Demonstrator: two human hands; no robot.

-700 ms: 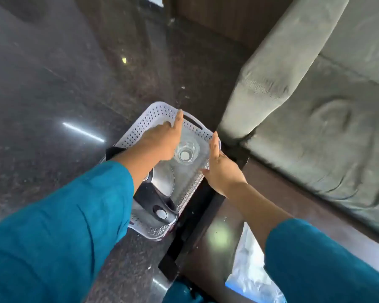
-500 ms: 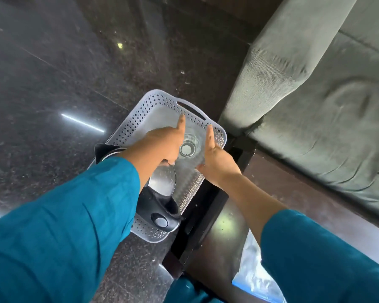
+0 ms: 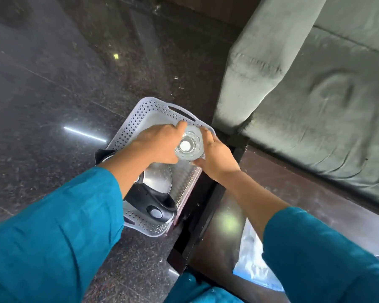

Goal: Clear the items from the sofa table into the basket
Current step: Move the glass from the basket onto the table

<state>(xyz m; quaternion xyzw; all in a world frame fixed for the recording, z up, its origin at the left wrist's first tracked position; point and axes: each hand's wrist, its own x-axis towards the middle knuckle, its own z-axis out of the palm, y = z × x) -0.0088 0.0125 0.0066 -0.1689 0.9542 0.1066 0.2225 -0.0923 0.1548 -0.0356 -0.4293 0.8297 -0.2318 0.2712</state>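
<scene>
A clear drinking glass [image 3: 188,145] stands upright inside the grey perforated basket [image 3: 150,110] on the floor. My left hand [image 3: 160,145] wraps its left side and my right hand [image 3: 217,156] its right side, both closed around it. A steel kettle with a black handle [image 3: 160,182] lies in the basket nearer to me, partly hidden by my left forearm. The dark glossy sofa table [image 3: 228,217] sits at the lower right, with a clear plastic bag [image 3: 249,259] on it, partly covered by my right sleeve.
A grey-green sofa [image 3: 304,95] fills the upper right, its armrest close to the basket's far corner. Dark polished stone floor [image 3: 53,95] spreads to the left and behind the basket.
Both hands, spread flat on either side of the glass before, have come together and closed around it. The view has shifted slightly.
</scene>
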